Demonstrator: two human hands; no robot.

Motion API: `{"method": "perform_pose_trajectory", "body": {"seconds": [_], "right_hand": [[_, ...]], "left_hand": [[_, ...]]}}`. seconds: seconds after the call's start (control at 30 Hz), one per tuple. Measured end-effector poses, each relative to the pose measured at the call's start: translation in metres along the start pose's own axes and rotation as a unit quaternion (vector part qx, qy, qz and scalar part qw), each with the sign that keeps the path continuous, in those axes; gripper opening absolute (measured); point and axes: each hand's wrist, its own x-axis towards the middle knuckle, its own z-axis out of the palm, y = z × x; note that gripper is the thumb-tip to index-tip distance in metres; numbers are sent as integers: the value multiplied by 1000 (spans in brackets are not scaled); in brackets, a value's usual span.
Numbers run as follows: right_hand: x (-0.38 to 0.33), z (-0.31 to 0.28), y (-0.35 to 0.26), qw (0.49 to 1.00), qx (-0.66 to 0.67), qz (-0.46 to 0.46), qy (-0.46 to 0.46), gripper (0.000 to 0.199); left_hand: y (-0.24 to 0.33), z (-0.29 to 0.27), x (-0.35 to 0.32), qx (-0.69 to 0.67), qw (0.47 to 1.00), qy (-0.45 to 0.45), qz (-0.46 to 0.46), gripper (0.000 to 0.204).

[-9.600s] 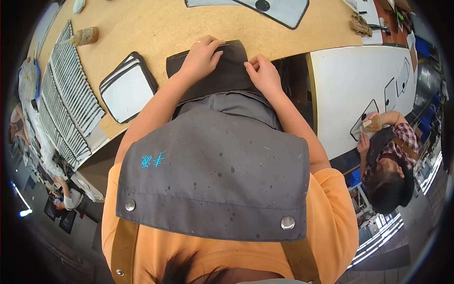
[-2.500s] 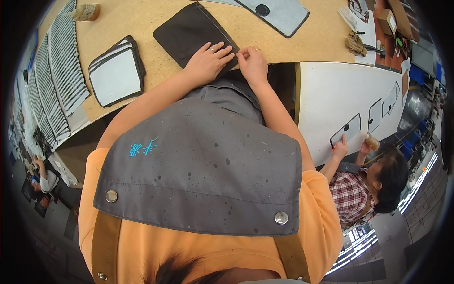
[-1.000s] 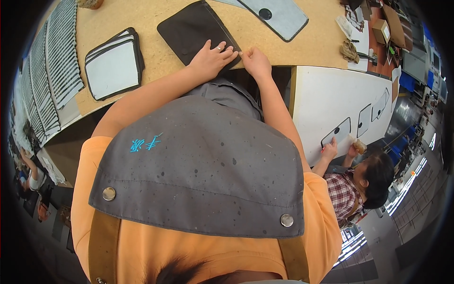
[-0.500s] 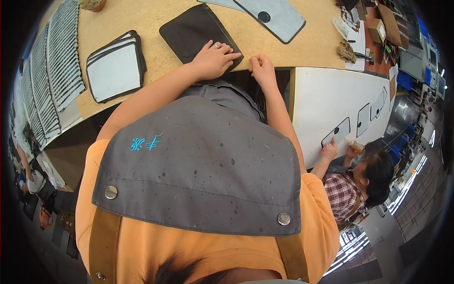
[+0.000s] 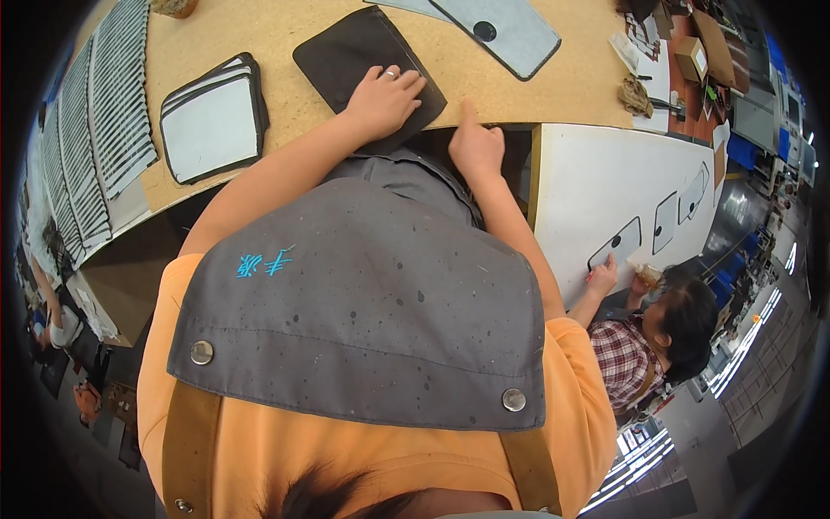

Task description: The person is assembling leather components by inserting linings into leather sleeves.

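A dark brown, leather-like panel [image 5: 341, 60] lies tilted on the wooden tabletop, its lower end reaching past the table's front edge above my lap. My left hand [image 5: 386, 104] rests on its lower right part, open, palm down, fingers spread over the surface, with a ring on one finger. Just right of the panel's right corner is my right hand [image 5: 478, 149], apart from it, at the table edge. Its index finger points away from me while the other fingers are curled; nothing shows in it.
Left of the panel sits a stack of pale, dark-edged pieces [image 5: 212, 130]. Rows of dark strips [image 5: 121, 95] lie farther left. Light grey pieces with a dark round mark [image 5: 519, 43] lie at the back. At right, a co-worker [image 5: 635, 342] touches a similar piece [image 5: 616, 244] on a white table [image 5: 588, 173].
My left hand has turned slightly, its fingers now pointing more away from me. My right hand has drawn a little nearer to me, and its index finger has stretched out.
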Motion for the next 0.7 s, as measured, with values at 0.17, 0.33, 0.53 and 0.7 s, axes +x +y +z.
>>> {"method": "perform_pose_trajectory", "body": {"seconds": [0.17,0.33,0.53,0.7], "right_hand": [[2,7,33,967,197,-45,152,29],[-4,2,-11,707,628,174,-277,36],[9,0,-23,681,650,179,-286,32],[14,2,-18,708,617,142,-312,32]], "left_hand": [[-23,-27,-26,-111,986,106,-64,28],[-42,-29,-74,-132,962,109,-211,30],[-23,5,-101,-517,699,85,-486,60],[-19,9,-77,-561,670,119,-471,63]]}}
